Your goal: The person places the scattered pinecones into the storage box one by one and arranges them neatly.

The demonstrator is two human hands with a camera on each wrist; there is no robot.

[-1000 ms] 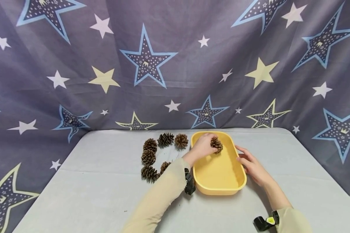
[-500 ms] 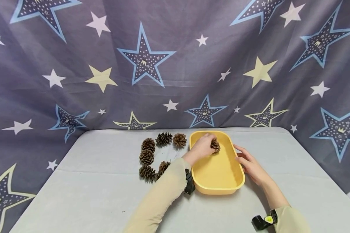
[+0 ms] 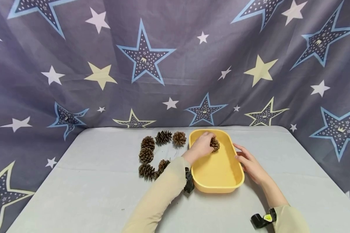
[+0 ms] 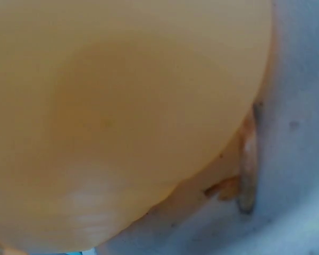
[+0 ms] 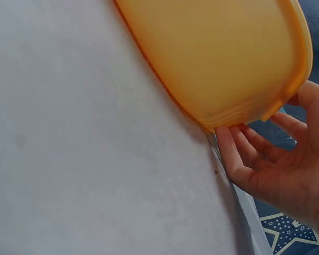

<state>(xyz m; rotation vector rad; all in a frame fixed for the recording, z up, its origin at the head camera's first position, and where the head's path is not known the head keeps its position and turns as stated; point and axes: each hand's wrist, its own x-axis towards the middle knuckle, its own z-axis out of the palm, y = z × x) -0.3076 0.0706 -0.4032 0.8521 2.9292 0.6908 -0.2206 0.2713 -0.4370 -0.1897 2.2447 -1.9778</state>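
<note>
In the head view, my left hand (image 3: 202, 145) reaches into a yellow plastic bin (image 3: 218, 187) and grips a pinecone (image 3: 215, 144) near the bin's far end. Part of that pinecone is hidden by the fingers. My right hand (image 3: 252, 166) rests against the bin's right side. In the right wrist view, the fingertips of the right hand (image 5: 287, 154) touch the outer wall of the bin (image 5: 218, 58). The left wrist view is filled mostly by the bin's wall (image 4: 122, 117), close and blurred; the left hand's fingers do not show there.
Several pinecones (image 3: 146, 155) lie on the grey-white cloth (image 3: 84, 187) left of the bin, some partly behind the left sleeve (image 3: 160, 197). A star-patterned curtain (image 3: 175, 71) stands behind the table. Small brown debris (image 4: 247, 164) lies beside the bin.
The whole head view has shifted slightly. Both hands, the bin and the gripped pinecone keep nearly the same places relative to one another.
</note>
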